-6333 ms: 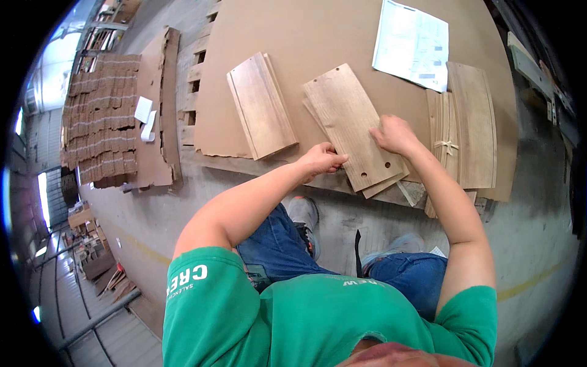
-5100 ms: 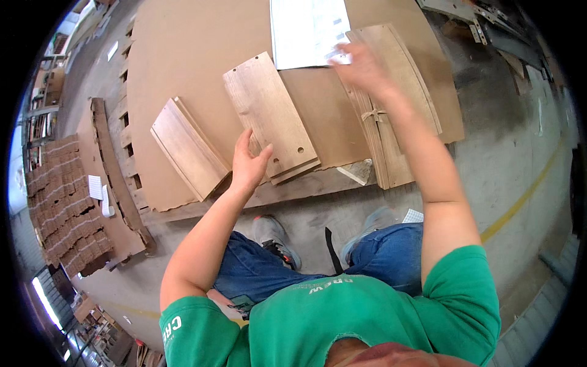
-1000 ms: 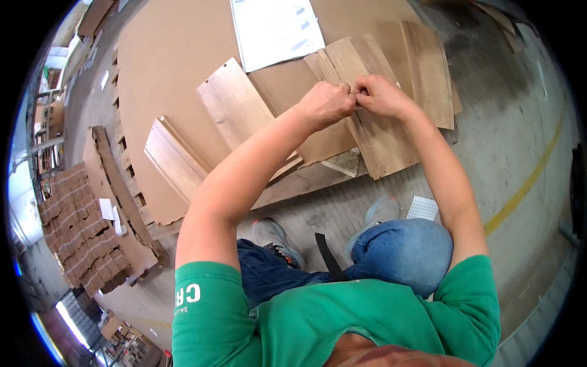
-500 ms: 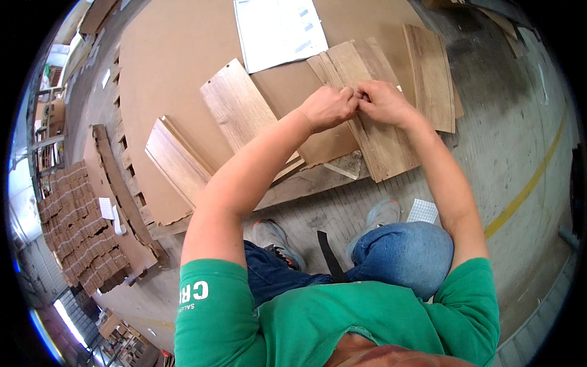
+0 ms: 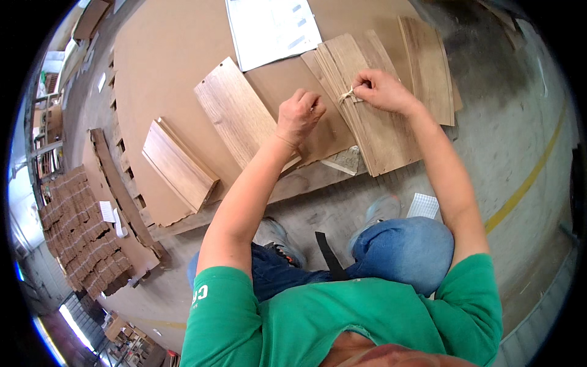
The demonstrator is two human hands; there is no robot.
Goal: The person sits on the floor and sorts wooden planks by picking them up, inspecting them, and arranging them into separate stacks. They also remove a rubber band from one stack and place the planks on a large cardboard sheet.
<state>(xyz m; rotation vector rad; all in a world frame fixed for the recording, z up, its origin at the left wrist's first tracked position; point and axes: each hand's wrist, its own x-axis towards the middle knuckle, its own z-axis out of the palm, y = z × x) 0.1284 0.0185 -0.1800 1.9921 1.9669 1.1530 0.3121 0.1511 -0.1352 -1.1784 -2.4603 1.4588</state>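
A stack of thin wood veneer sheets (image 5: 373, 116) lies on a brown fibreboard sheet (image 5: 171, 67), tied by a pale string (image 5: 348, 96). My right hand (image 5: 382, 90) pinches the string on top of the stack. My left hand (image 5: 299, 116) hovers just left of the stack with fingers curled; whether it holds a string end I cannot tell. Left of it lies another veneer stack (image 5: 238, 119), and farther left a third, thicker stack (image 5: 177, 165).
A white printed paper (image 5: 272, 27) lies above the hands. More veneer sheets (image 5: 428, 67) lie at the right. A pallet of brown cardboard pieces (image 5: 82, 232) stands at the left. Concrete floor with a yellow line (image 5: 526, 183) runs at the right.
My hands, together on the string half a second ago, have parted: the left hand moved left and down, the right stays on the knot.
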